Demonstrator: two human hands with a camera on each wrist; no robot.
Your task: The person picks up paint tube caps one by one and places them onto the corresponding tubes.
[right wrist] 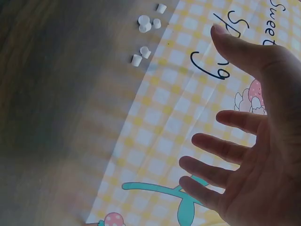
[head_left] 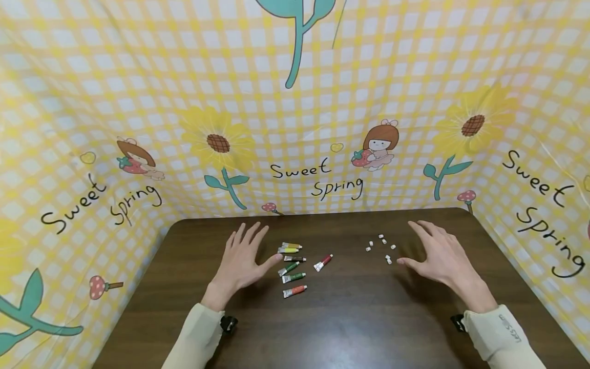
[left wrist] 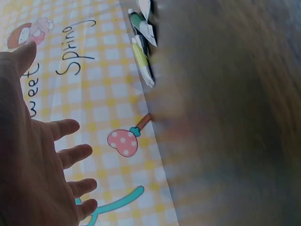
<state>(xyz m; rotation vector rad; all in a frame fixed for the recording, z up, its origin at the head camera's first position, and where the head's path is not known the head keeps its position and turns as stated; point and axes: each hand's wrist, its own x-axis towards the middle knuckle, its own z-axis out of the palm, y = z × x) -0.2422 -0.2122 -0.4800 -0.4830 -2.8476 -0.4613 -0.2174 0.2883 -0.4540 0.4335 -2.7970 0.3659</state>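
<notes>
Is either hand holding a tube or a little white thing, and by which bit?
Nothing is held: the left hand is spread near the small tubes, the right hand near the white pieces.

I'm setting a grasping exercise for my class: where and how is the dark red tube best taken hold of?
Probably pinch the dark red tube across its middle, the right hand coming from above and the right: it lies slanted, long sides free, while the other tubes lie to its left.
</notes>
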